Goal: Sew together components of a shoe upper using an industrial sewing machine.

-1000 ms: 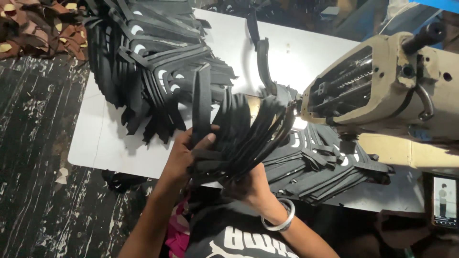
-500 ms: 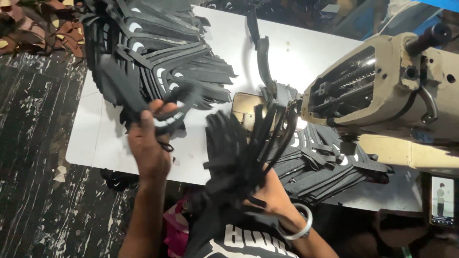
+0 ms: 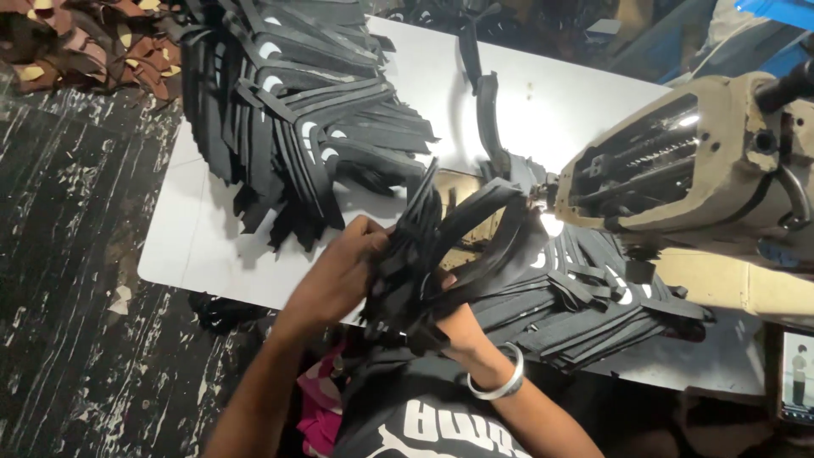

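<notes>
Hands: left hand (image 3: 339, 276) grips black strips (image 3: 441, 246) | right hand (image 3: 454, 326) clasps them (underneath)

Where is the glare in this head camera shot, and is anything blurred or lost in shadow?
Head view: glare burns out near the beige sewing machine, beside its needle area, and brightens the white tabletop. The fanned bundle of black cut strips between left hand and right hand looks slightly soft; black pieces merge in shadow.
</notes>
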